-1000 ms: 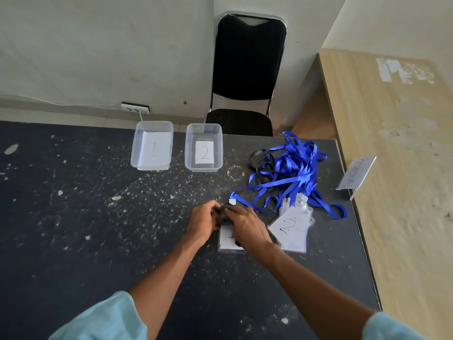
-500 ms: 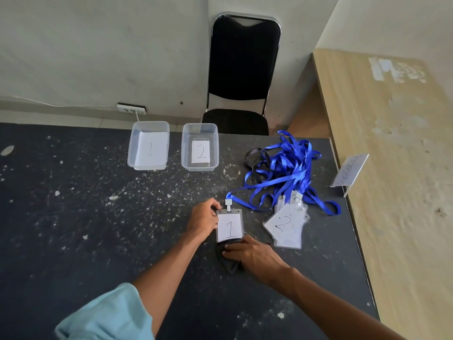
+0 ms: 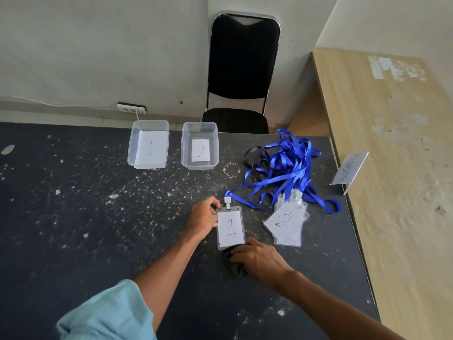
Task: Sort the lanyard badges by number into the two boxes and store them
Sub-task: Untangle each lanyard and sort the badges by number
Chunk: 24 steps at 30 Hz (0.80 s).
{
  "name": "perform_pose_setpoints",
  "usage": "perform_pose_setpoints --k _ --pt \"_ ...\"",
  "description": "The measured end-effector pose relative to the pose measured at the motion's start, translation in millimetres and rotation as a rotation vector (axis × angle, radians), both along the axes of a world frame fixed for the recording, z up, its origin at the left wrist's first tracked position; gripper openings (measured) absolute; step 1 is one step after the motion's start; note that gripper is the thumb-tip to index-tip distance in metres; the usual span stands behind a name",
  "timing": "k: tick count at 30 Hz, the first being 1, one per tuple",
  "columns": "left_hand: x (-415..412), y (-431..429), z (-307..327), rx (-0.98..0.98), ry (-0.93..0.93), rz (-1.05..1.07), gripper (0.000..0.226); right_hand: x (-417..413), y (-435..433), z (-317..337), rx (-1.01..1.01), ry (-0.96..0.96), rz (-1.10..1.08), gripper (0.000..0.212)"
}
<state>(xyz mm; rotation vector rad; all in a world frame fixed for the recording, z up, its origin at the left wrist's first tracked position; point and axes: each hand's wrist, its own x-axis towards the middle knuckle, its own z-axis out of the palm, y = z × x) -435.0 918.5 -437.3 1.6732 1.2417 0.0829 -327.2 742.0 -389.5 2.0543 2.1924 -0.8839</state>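
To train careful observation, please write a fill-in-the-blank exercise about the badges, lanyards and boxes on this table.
1. The badge lying between the left hand and the right hand bears the number ___.
2. The top card of the badge pile to its right bears the number ___.
3. The tangled lanyards behind that pile are mostly ___ in colour.
4. The box labelled 1 stands to the ___ of the box labelled 2.
Missing words: 1; 2; blue; left.
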Motion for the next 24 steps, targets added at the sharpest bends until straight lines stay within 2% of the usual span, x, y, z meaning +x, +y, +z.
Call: perform_pose_setpoints --k 2,5,10,12,15,18,21,24 --pt "-0.2 0.7 -1.0 0.004 -0.002 -0.001 0.028 8.6 11.9 2.2 0.080 0.022 -0.128 0.028" --pt "-0.5 1.5 -1.0 0.046 0.023 -0.020 0.029 8.0 31.0 -0.9 0.149 -0.004 -0.283 0.037" --pt "-0.2 1.3 -1.2 -0.014 -0.009 0.005 0.028 -7.0 14.1 -19.0 0.071 0.027 0.015 0.042" --pt "-0.3 1.6 -2.6 -0.020 -0.012 0.003 0.028 3.6 9.2 -18.7 0.042 0.033 0.073 0.040" --pt "0.6 1.4 -1.7 -0.003 -0.001 -0.003 0.026 18.1 22.0 -8.5 0.138 0.026 -0.179 0.031" --pt "0.4 1.6 -0.7 -0.018 -0.019 -0.024 0.020 20.9 44.2 -5.9 0.202 0.000 -0.465 0.043" --pt "1.0 1.7 -2.7 -0.004 0.001 -0.007 0.026 12.5 51.3 -8.7 0.077 -0.070 -0.403 0.048" --pt "1.9 -0.3 -1.1 0.030 0.033 -0.010 0.028 7.4 35.8 -15.4 0.045 -0.013 -0.312 0.046"
